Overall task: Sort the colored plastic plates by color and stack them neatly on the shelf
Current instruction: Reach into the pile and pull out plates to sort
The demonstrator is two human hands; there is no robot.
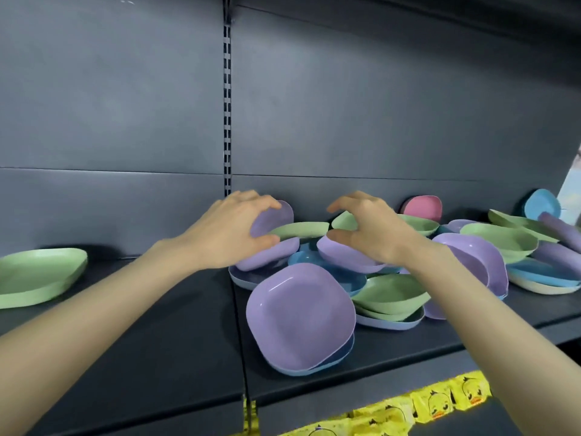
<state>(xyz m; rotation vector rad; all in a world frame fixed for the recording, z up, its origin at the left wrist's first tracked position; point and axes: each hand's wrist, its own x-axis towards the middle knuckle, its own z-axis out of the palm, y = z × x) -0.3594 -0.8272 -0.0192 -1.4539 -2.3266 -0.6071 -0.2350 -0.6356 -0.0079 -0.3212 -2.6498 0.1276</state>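
Two forearms stretch in from 7 and 5 o'clock over the shelf. The pile sprawls from centre out to 3 o'clock, and a lone green plate sits at 9 o'clock. The left hand clasps an upright purple plate at the pile's 11 o'clock, fingers over its rim, thumb below. The right hand hovers clawed at a green edge; I cannot tell if it holds anything. Best to lift the purple plate straight up so its neighbours don't slide, then set it on bare shelf. Visible count: purple at least eight, green at least seven, blue plates at least four, one pink plate
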